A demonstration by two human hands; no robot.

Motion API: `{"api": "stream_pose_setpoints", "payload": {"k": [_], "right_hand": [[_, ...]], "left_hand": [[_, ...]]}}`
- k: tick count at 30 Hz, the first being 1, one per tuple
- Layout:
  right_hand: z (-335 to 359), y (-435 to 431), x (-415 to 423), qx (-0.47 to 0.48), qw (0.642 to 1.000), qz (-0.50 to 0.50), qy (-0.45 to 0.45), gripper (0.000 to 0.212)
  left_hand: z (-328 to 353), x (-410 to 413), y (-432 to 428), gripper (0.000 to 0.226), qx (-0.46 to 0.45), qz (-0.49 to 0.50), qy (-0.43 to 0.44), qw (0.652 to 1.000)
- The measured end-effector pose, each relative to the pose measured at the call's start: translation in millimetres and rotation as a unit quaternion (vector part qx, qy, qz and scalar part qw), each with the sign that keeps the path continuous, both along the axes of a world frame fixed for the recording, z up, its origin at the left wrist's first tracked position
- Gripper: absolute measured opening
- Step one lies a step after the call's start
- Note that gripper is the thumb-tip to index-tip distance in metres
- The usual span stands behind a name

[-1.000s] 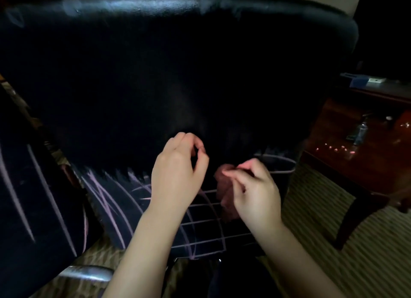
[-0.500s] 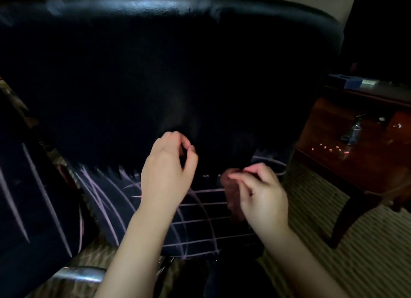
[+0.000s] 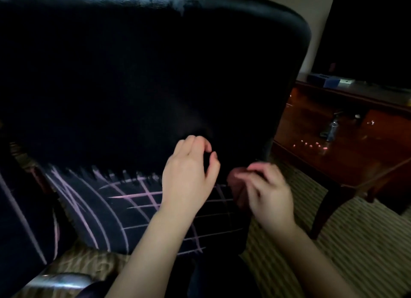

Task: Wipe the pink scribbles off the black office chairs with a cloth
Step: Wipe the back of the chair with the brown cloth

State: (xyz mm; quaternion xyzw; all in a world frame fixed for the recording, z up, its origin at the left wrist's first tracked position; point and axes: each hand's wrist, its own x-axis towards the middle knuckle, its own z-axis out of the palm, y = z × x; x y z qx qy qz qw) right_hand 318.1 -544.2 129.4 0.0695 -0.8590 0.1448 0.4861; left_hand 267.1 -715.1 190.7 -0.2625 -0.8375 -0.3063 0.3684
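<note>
Right hand (image 3: 269, 193) fingers pinch the cloth (image 3: 236, 185) at the chair (image 3: 155, 75) back's lower edge. Left hand (image 3: 189, 173) fingers curl, contents indiscernible. Risk: the bunched cloth may smear the pink scribbles (image 3: 138, 195).

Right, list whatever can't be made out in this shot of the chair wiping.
Head view:
Cloth: mostly hidden behind the right hand holding it; that hand is motion-blurred.
Left hand: whether its curled fingers pinch anything, lost against the black chair.
Pink scribbles: partly covered by the left forearm.
Second chair: cut off by the left edge.
</note>
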Motion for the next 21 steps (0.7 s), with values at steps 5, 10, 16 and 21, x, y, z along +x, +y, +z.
{"api": "stream_pose_setpoints", "payload": {"k": [5,10,16,21], "right_hand": [[86.1,23.2,-2.7,-0.076,0.986,-0.011,0.147,0.021],[28.7,31.8,-3.7,-0.121,0.989,0.023,0.076,0.023],[29.4,39.7,3.0,-0.121,0.992,0.022,0.019,0.023],[88.5,42.2,-2.6,-0.127,0.984,0.039,0.121,0.019]], "left_hand": [[0.7,1.8,3.5,0.007,0.003,0.013,-0.011,1.000],[0.6,1.4,2.2,0.006,0.002,0.011,-0.015,1.000],[0.4,1.3,1.0,0.005,0.001,0.007,-0.011,1.000],[-0.2,2.5,0.3,0.005,0.008,0.012,-0.022,1.000]]}}
